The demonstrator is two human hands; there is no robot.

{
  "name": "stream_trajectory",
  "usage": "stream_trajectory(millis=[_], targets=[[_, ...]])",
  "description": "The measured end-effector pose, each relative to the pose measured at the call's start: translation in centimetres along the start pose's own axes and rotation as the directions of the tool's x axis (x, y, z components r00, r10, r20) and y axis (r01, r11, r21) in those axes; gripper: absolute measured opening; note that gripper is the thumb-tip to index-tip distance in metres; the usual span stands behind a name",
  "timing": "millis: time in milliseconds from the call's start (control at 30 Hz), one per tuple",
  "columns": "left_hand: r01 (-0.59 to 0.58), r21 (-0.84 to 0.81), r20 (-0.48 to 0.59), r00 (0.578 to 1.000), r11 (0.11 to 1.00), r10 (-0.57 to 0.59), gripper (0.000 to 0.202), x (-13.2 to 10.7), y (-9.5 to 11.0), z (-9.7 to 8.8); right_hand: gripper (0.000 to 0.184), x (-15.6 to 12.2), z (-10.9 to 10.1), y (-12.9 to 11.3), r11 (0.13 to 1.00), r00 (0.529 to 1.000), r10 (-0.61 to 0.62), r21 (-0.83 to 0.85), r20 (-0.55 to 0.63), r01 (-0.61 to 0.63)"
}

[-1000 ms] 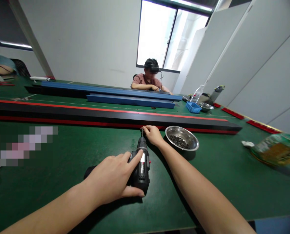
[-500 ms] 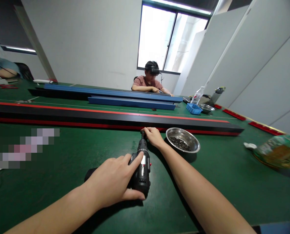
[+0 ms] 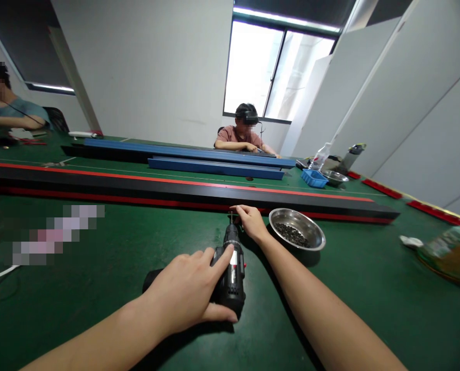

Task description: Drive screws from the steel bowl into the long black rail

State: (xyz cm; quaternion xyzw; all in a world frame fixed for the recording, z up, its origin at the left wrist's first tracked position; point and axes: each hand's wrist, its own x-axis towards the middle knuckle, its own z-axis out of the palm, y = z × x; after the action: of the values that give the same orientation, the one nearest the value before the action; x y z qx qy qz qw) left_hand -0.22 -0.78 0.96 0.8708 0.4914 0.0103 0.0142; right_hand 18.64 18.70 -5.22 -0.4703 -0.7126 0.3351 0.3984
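A black cordless drill (image 3: 233, 281) lies on its side in the grip of my left hand (image 3: 191, 283), its bit pointing away from me at the long black-and-red bar (image 3: 199, 196). My right hand (image 3: 252, 222) is at the tip of the bit, close to the bar's near side. Thumb and index finger are bent together there; whatever small thing they hold is too small to make out. Just right of that hand stands a steel bowl (image 3: 315, 234) with many small dark screw-like pieces (image 3: 291, 234) in it.
Blue rails (image 3: 214, 167) lie beyond the bar. A blue basket (image 3: 314, 178) and a second steel bowl (image 3: 336, 178) stand at the back right. A clear green-labelled container (image 3: 452, 252) is at right. One person (image 3: 230, 135) sits opposite, another (image 3: 21, 111) far left.
The view has shifted slightly, moving the scene right and down. My right thumb and index fingertip sit a little farther apart at the bit; my left hand keeps its grip on the drill.
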Motion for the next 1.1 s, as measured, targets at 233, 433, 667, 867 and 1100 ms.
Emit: stream_trajectory(millis=[233, 433, 667, 867, 1100], targets=[[0.003, 0.001, 0.002, 1.0, 1.0, -0.003, 0.109, 0.1, 0.0, -0.1, 0.033, 0.2, 0.3, 0.4, 0.998, 1.0, 0.009, 0.058, 0.017, -0.01], [0.004, 0.008, -0.008, 1.0, 1.0, -0.004, 0.107, 0.4, -0.3, 0.0, 0.034, 0.1, 0.4, 0.3, 0.993, 0.993, 0.09, 0.078, -0.072, -0.084], [0.027, 0.023, -0.023, 0.999, 0.999, -0.026, 0.104, 1.1, -0.8, 0.2, 0.028, 0.1, 0.6, 0.3, 0.999, 0.99, 0.05, 0.019, -0.132, -0.048], [0.04, 0.031, -0.027, 0.999, 0.999, -0.039, 0.103, 1.3, -0.9, 0.2, 0.027, -0.4, 0.6, 0.2, 0.993, 0.98, -0.003, -0.117, -0.2, -0.021], [0.044, 0.034, -0.048, 0.998, 0.998, -0.042, 0.104, 1.2, -0.8, 0.5, 0.028, -1.6, 1.0, -1.1, 0.978, 0.944, -0.147, -0.184, -0.297, 0.094]])
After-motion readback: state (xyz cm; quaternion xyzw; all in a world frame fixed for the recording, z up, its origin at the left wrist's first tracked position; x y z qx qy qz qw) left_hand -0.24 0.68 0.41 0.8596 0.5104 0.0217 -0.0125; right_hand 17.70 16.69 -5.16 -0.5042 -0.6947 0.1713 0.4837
